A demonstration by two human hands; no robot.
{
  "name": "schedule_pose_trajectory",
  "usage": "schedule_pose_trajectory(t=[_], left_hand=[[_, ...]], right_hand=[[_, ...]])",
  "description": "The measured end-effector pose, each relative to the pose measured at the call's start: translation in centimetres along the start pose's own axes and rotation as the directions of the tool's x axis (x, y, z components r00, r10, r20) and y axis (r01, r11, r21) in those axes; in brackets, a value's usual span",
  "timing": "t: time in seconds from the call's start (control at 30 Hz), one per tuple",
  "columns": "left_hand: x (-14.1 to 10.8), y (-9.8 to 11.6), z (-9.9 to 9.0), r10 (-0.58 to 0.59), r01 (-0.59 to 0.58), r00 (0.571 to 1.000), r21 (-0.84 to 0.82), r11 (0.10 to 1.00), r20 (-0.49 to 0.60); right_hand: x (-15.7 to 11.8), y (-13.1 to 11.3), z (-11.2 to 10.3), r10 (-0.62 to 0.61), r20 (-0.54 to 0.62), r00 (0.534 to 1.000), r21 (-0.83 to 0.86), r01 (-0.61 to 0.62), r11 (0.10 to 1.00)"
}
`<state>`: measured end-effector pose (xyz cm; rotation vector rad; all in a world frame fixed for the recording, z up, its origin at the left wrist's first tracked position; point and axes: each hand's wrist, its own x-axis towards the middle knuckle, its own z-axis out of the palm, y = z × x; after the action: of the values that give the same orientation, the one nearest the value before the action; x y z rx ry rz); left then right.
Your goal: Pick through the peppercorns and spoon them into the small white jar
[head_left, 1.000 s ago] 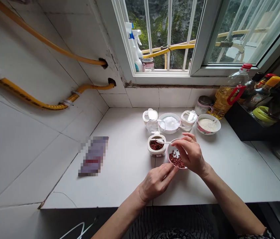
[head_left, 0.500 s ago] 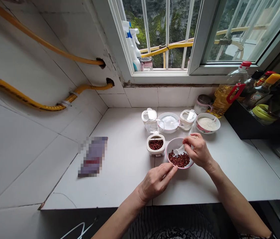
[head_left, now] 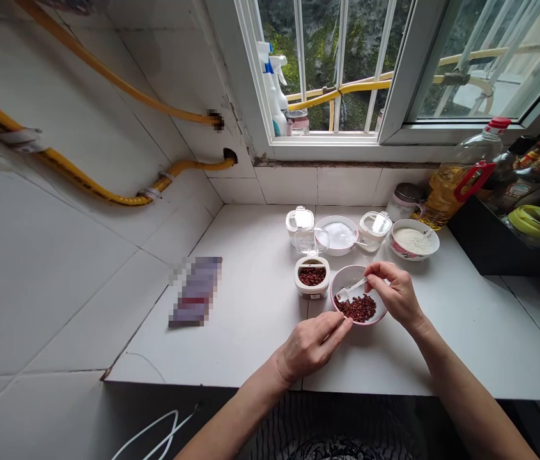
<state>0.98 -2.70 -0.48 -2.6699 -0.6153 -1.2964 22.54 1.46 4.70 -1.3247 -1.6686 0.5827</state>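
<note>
My right hand [head_left: 393, 292] pinches the handle of a small white spoon [head_left: 343, 295]. The spoon's head is at the left inside of a white bowl [head_left: 381, 312] with a pink rim, at the edge of a heap of reddish-brown grains [head_left: 360, 309] that look like Sichuan peppercorns. With thumb and fingers, my left hand [head_left: 314, 342] grips the near-left rim of this bowl. Just left of the bowl stands a seasoning jar [head_left: 312, 292], its clear lid flipped up, holding the same kind of grains.
Behind are a lidded jar [head_left: 300, 220], a bowl of white granules [head_left: 338, 234], another clear-lidded jar [head_left: 374, 230] and a flowered bowl of pale powder [head_left: 413, 241]. An oil bottle [head_left: 452, 185] and a black box [head_left: 475, 236] of bottles stand right. A blurred purple packet [head_left: 197, 291] lies left.
The spoon has moved left inside the bowl, and the right hand has shifted slightly with it. My left hand keeps its grip on the rim. The whole view has shifted a little.
</note>
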Motion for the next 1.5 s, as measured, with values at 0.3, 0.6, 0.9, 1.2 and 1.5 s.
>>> schedule_pose_trajectory(t=[0.3, 0.6, 0.9, 1.2, 1.5], left_hand=[[-0.3, -0.1, 0.1, 0.003, -0.003, 1.000, -0.020, 1.000, 0.014], [-0.3, -0.1, 0.1, 0.008, -0.008, 1.000, -0.021, 1.000, 0.007], [-0.3, -0.1, 0.2, 0.011, -0.012, 1.000, -0.019, 1.000, -0.017], [-0.2, -0.1, 0.1, 0.011, -0.011, 1.000, -0.020, 1.000, -0.021], [-0.2, -0.1, 0.0, 0.007, -0.007, 1.000, -0.022, 1.000, 0.009]], right_hand=[[0.2, -0.5, -0.2, 0.145, -0.041, 0.989, 0.270, -0.129, 0.954], [0.3, -0.2, -0.1, 0.171, -0.061, 0.983, 0.309, -0.144, 0.940], [0.4, -2.4, 2.1, -0.335, -0.171, 0.927, 0.021, 0.343, 0.939], [0.2, -1.4, -0.2, -0.471, -0.192, 0.861, -0.200, 0.435, 0.878], [0.2, 0.4, 0.5, -0.282, 0.070, 0.957, -0.245, 0.290, 0.925]])
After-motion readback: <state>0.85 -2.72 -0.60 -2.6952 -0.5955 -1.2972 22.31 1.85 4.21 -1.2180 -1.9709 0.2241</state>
